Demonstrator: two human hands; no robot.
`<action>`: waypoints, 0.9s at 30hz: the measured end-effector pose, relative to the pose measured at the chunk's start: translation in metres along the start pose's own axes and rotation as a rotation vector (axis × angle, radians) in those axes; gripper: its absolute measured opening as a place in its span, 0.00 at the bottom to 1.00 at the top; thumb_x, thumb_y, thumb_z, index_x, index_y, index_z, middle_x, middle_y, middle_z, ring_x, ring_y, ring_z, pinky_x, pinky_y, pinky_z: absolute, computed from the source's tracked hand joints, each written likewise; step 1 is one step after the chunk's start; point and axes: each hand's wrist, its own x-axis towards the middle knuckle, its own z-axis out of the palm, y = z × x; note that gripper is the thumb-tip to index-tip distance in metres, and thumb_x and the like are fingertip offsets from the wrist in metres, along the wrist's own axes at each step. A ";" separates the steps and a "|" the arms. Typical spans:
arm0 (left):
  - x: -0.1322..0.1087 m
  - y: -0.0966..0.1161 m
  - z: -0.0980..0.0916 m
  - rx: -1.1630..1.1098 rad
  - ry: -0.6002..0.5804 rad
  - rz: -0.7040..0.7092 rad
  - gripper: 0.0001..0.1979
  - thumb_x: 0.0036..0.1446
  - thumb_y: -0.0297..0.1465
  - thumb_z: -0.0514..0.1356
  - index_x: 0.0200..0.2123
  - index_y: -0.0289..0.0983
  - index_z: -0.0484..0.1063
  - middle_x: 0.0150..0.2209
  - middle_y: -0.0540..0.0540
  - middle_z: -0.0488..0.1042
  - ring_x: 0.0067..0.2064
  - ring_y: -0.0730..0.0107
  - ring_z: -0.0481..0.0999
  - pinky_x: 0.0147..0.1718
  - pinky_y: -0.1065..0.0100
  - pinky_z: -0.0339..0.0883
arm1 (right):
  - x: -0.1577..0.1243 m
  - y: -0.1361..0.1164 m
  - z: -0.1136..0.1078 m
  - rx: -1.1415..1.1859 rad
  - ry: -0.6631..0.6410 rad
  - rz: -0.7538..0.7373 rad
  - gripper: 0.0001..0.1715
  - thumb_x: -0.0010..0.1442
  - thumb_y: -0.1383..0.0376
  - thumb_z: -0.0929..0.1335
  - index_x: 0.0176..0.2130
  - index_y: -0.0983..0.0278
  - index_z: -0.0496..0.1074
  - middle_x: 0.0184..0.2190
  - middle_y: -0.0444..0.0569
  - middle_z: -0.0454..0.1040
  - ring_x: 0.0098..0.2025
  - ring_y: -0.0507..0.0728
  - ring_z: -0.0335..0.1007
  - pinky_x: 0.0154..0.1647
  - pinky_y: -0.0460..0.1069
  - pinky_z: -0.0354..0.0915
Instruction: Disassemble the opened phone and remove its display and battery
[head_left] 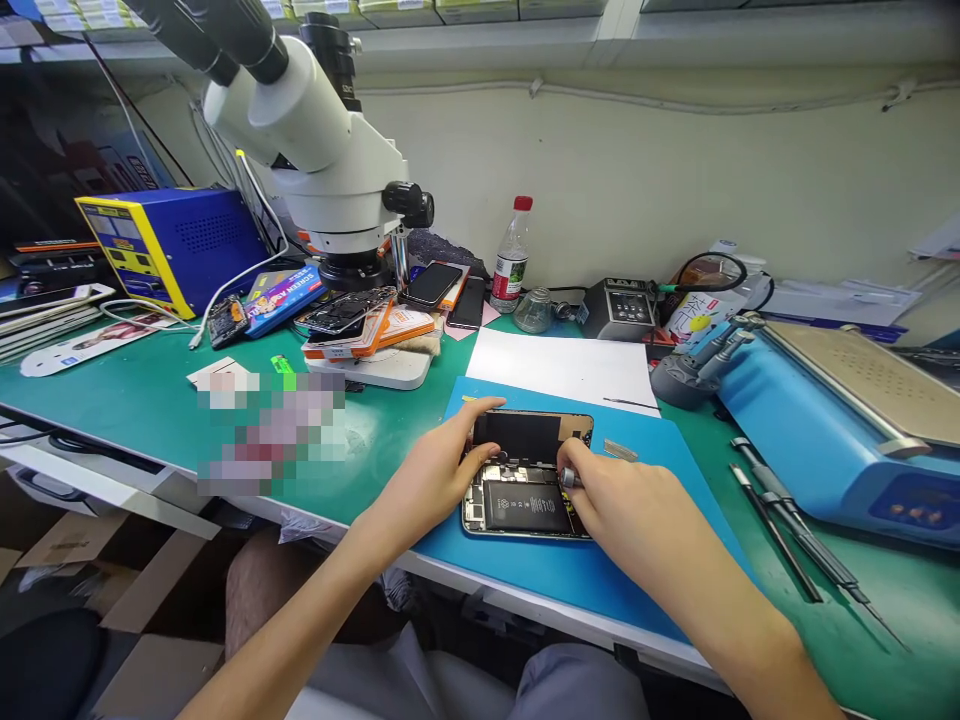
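Note:
An opened smartphone lies on a blue mat, its black battery and inner parts exposed. Its screen panel is raised along the far side, dark inner face toward me. My left hand grips the panel's left edge, with the thumb in front and a finger stretched behind the top. Over the phone's right side, my right hand is closed around a small screwdriver. Only its grey end shows clearly; its tip is hidden by the fingers.
A microscope stands at the back left beside stacked phones. White paper lies behind the mat. To the right are a blue machine, a screwdriver-like tool and a grey tool holder. A bottle stands by the wall.

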 end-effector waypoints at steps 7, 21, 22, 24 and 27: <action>0.000 0.001 -0.001 0.008 0.011 0.031 0.24 0.73 0.30 0.57 0.69 0.46 0.63 0.39 0.50 0.76 0.39 0.64 0.77 0.42 0.66 0.69 | -0.005 0.006 -0.007 0.059 -0.021 -0.010 0.08 0.67 0.71 0.62 0.42 0.60 0.68 0.30 0.44 0.79 0.27 0.56 0.75 0.26 0.49 0.48; -0.001 0.000 -0.001 0.023 0.011 0.042 0.24 0.73 0.30 0.57 0.69 0.45 0.62 0.40 0.49 0.75 0.39 0.63 0.77 0.43 0.67 0.70 | -0.024 0.035 -0.012 0.383 0.079 -0.073 0.16 0.73 0.58 0.63 0.53 0.52 0.78 0.47 0.43 0.78 0.34 0.52 0.77 0.34 0.47 0.70; -0.001 0.001 -0.001 0.023 0.012 0.042 0.24 0.73 0.30 0.57 0.69 0.45 0.62 0.39 0.49 0.75 0.39 0.63 0.77 0.43 0.66 0.70 | -0.025 0.035 -0.010 0.359 0.071 -0.078 0.16 0.73 0.56 0.64 0.52 0.52 0.79 0.46 0.44 0.78 0.33 0.52 0.77 0.33 0.47 0.70; -0.001 0.001 -0.001 0.026 0.011 0.040 0.24 0.73 0.30 0.57 0.69 0.45 0.62 0.39 0.49 0.75 0.39 0.63 0.77 0.42 0.67 0.70 | -0.024 0.034 -0.007 0.329 0.050 -0.091 0.16 0.73 0.54 0.65 0.50 0.52 0.80 0.44 0.44 0.78 0.32 0.52 0.76 0.33 0.48 0.70; -0.001 0.002 -0.001 0.027 0.007 0.027 0.24 0.73 0.29 0.57 0.69 0.44 0.62 0.38 0.50 0.75 0.38 0.63 0.77 0.41 0.67 0.69 | -0.021 0.028 -0.004 0.331 0.007 -0.092 0.14 0.72 0.58 0.66 0.51 0.52 0.80 0.44 0.44 0.78 0.35 0.53 0.78 0.33 0.47 0.69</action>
